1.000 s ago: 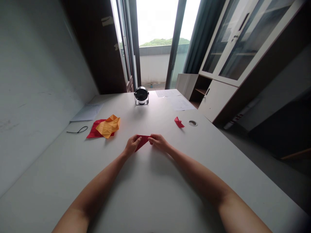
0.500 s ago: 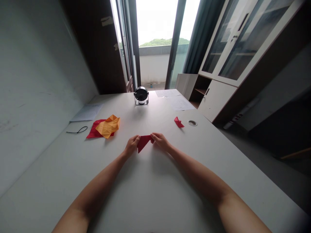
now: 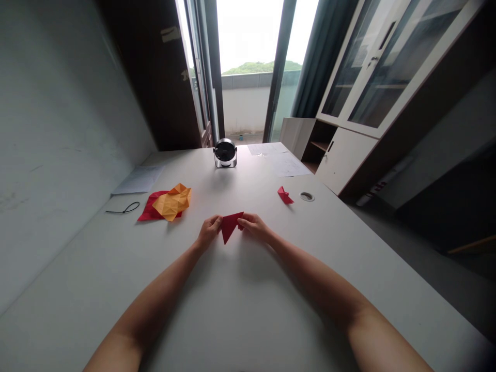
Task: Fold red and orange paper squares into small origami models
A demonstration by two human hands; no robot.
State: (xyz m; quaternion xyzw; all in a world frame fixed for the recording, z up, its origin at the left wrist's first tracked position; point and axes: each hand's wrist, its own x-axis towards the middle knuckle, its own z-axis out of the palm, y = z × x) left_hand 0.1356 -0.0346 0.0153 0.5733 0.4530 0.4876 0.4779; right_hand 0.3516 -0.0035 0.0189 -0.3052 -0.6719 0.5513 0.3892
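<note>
Between my two hands is a red piece of folded paper (image 3: 230,226), a triangle with one point hanging down toward me. My left hand (image 3: 210,229) pinches its upper left corner. On the other side, my right hand (image 3: 252,226) is closed on its right edge, just below the upper right corner. The paper is held a little above the white table (image 3: 240,310). Beyond my right hand lies a small folded red paper shape (image 3: 285,195). Off to the left, a creased orange paper sheet (image 3: 173,202) lies over a red paper sheet (image 3: 149,209).
A round black device on a stand (image 3: 225,153) is near the table's far edge. A white ring (image 3: 307,197) is at the right. A black cable tie (image 3: 124,208) lies at left, in front of white papers (image 3: 138,179). More sheets (image 3: 289,166) lie at the far right.
The red folded paper has turned slightly, its upper right corner now higher and its lower point shifted right. My right hand has moved its grip a little down along the edge.
</note>
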